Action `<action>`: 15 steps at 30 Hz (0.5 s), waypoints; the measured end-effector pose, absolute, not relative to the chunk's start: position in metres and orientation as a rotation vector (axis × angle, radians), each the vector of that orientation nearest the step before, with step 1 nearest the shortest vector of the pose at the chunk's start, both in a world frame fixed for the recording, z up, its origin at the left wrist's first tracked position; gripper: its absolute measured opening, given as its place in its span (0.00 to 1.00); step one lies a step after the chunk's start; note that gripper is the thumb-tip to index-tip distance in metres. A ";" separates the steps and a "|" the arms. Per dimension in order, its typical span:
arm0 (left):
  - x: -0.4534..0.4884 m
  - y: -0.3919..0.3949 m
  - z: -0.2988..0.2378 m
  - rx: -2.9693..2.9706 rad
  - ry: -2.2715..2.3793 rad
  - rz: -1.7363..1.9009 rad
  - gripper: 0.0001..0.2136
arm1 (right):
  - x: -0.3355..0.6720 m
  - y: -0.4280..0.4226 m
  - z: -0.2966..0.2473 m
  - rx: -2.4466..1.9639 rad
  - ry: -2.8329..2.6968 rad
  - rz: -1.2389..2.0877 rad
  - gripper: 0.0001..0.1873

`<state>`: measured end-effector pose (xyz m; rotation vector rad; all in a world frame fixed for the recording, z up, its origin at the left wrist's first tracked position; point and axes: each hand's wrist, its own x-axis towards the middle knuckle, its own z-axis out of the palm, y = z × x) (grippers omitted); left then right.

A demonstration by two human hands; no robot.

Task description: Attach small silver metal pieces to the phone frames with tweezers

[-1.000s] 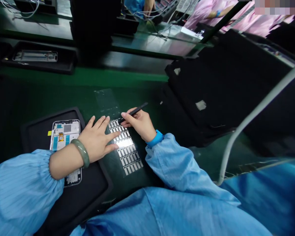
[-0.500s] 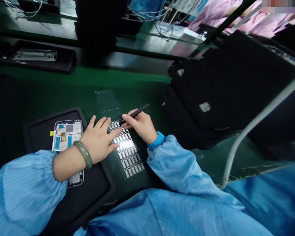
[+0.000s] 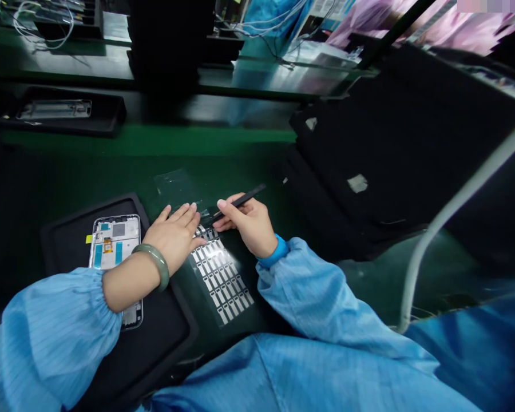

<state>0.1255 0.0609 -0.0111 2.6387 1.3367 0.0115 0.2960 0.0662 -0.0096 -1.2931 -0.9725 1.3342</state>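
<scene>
My right hand grips a pair of black tweezers, their tip down at the top edge of a sheet of small silver stickers. My left hand, a green bangle at its wrist, lies over the sheet's upper left with its fingers stretched out. Clear film extends above the sheet, beyond my left fingertips. To the left, partly under my left forearm, an opened phone body with blue patches and an orange flex piece rests on a black tray.
Another black tray holding a phone frame stands at the back left. Stacked black trays rise on the right, beside a thick grey hose. Cables lie on the shelf behind. A person in pink is beyond it.
My left fingers have drawn closer together and shifted off some of the stickers. The top of the sticker sheet now looks slightly lifted near the tweezers. The view has shifted a little.
</scene>
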 end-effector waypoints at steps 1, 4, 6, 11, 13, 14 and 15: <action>0.125 0.060 -0.011 2.643 1.327 0.026 0.22 | 0.296 0.065 -0.009 -1.271 -0.981 1.330 0.20; 0.124 0.059 -0.011 2.659 1.290 0.095 0.19 | 0.295 0.060 -0.007 -1.223 -1.013 1.320 0.19; 0.122 0.059 -0.012 2.670 1.261 0.153 0.18 | 0.293 0.057 -0.005 -1.212 -1.018 1.317 0.19; 0.120 0.060 -0.014 2.674 1.190 0.277 0.18 | 0.289 0.054 -0.003 -1.224 -1.009 1.347 0.19; 0.119 0.060 -0.015 2.660 1.176 0.315 0.18 | 0.288 0.054 -0.003 -1.228 -1.004 1.352 0.20; 0.119 0.060 -0.015 2.650 1.170 0.329 0.18 | 0.288 0.054 -0.003 -1.229 -1.000 1.351 0.20; 0.118 0.060 -0.015 2.640 1.165 0.339 0.19 | 0.288 0.055 -0.004 -1.230 -0.997 1.354 0.20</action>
